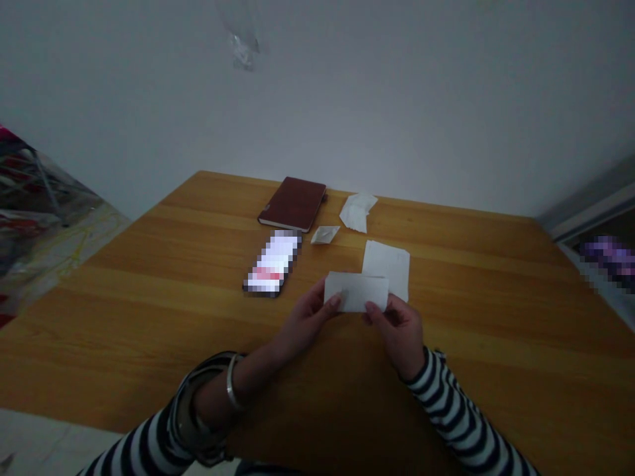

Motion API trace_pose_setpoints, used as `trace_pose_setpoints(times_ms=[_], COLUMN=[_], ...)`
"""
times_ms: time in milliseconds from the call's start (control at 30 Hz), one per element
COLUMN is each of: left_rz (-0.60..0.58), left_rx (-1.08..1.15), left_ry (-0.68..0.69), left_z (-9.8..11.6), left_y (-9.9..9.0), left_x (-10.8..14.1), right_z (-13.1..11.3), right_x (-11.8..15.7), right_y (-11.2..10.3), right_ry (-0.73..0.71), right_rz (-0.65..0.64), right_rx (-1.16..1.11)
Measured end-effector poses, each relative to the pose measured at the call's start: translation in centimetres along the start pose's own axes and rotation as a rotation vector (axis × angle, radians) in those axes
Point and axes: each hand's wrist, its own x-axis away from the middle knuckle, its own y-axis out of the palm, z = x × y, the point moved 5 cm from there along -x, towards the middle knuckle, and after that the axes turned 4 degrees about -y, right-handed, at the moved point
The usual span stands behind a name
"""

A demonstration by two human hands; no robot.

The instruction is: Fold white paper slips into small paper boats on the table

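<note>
Between my two hands is a folded white sheet of paper [357, 291], held up over the table. My left hand [310, 316] pinches its left end, thumb on the near face. At the right end my right hand [399, 329] grips the lower corner between thumb and fingers. Just behind it a squarish stack or sheet of white paper [391, 261] lies flat, partly covered by the folded one. Farther back rest a small folded paper piece [325, 235] and a creased, unevenly folded white paper [357, 210].
A phone [274, 263] with a lit, blurred screen lies left of the papers on the wooden table [163, 284]. Behind it is a dark red notebook [294, 203]. A pale wall [397, 99] rises at the table's far edge.
</note>
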Motion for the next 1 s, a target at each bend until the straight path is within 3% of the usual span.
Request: trace_pose_setpoints(times_ms=[267,1000], left_rz=[0.060,0.173], left_rx=[0.070,-0.030], left_ry=[-0.041,-0.051], left_z=[-1.2,-1.8], left_y=[-0.1,-0.4], left_x=[0.0,0.1], right_z=[-0.9,-0.7], right_x=[0.6,1.2], right_y=[0.8,1.1], right_ry=[0.026,0.076], right_rz=[0.031,0.054], right_rx=[-0.041,-0.068])
